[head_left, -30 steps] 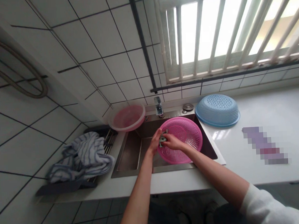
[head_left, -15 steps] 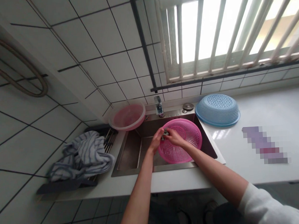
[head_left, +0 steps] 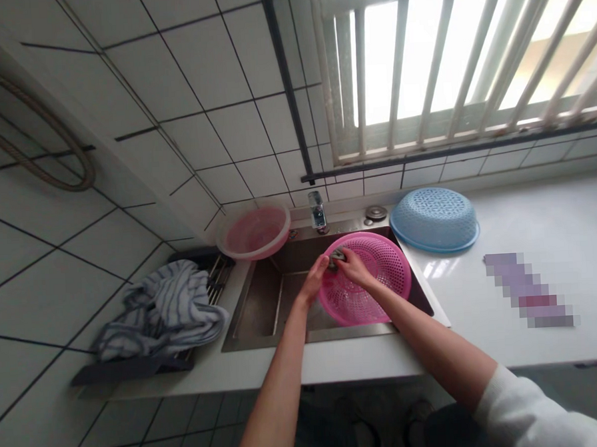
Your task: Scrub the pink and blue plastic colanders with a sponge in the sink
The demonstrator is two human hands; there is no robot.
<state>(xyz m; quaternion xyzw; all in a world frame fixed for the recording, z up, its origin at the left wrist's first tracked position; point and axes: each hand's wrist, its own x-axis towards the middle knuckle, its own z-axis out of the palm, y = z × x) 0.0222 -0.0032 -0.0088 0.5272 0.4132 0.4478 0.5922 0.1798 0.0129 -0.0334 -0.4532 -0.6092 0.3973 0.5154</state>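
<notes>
A round pink colander [head_left: 368, 273] is tilted in the metal sink [head_left: 263, 305], its perforated inside facing me. At its left rim, my left hand [head_left: 315, 279] is closed on the colander's edge. My right hand [head_left: 353, 266] is beside it, fingers closed on a small greyish cloth [head_left: 337, 255] that lies against the rim. My fingers partly hide the cloth, so its full shape cannot be made out.
A chrome faucet [head_left: 316, 209] stands behind the sink. To its left sits a pink basin [head_left: 254, 234], to the right an upturned blue basket [head_left: 434, 220]. A striped towel [head_left: 167, 310] lies on a dark rack at left. A pixelated item [head_left: 527, 288] is on the right counter.
The colander has shifted slightly right and away from me. My right hand and the greyish cloth have moved a little right and up along the rim; more of the cloth shows.
</notes>
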